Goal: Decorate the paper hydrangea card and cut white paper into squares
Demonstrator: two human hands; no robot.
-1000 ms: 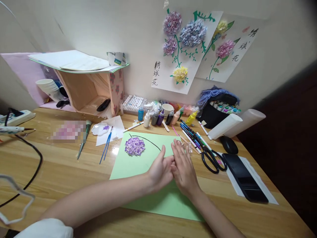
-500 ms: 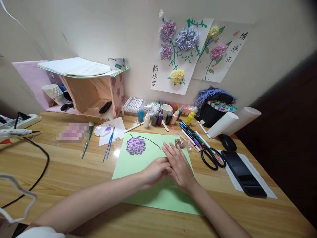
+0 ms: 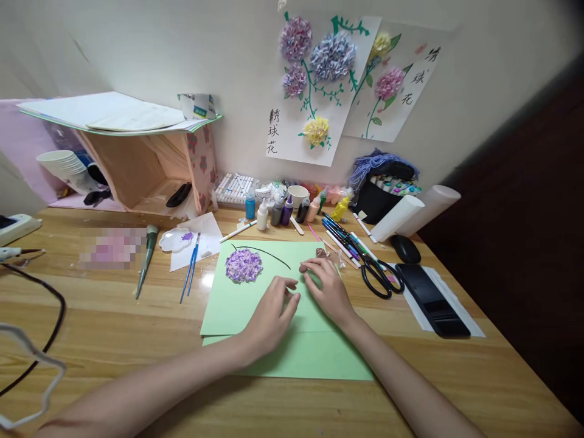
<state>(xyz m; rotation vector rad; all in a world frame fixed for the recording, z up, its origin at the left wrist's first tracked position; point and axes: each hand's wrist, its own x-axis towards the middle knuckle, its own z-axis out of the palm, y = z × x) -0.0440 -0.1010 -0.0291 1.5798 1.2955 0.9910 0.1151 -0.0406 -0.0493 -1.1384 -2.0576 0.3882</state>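
Observation:
Both my hands rest on a light green sheet (image 3: 237, 304) on the wooden desk (image 3: 114, 316). A second green sheet (image 3: 319, 362) shows beneath it, offset toward me. My left hand (image 3: 272, 311) lies on the top sheet, its bent fingers apart and fingertips touching the paper. My right hand (image 3: 326, 287) is just to its right, fingers curled and pinched together at the paper; what they hold is hidden. A purple paper flower (image 3: 244, 266) with a thin black stem line (image 3: 269, 250) is stuck on the sheet's far left.
Black scissors (image 3: 378, 278), pens (image 3: 342, 237), a dark phone (image 3: 431, 299) and a mouse (image 3: 404, 248) lie to the right. Paint bottles (image 3: 283, 210) line the back. Blue brushes (image 3: 189, 274) and a palette (image 3: 176, 239) sit left, a black cable (image 3: 48, 316) far left.
My hands have parted and slid away from me on the paper. The fingers went from stretched flat to curled. The top green sheet now sits offset from the one under it.

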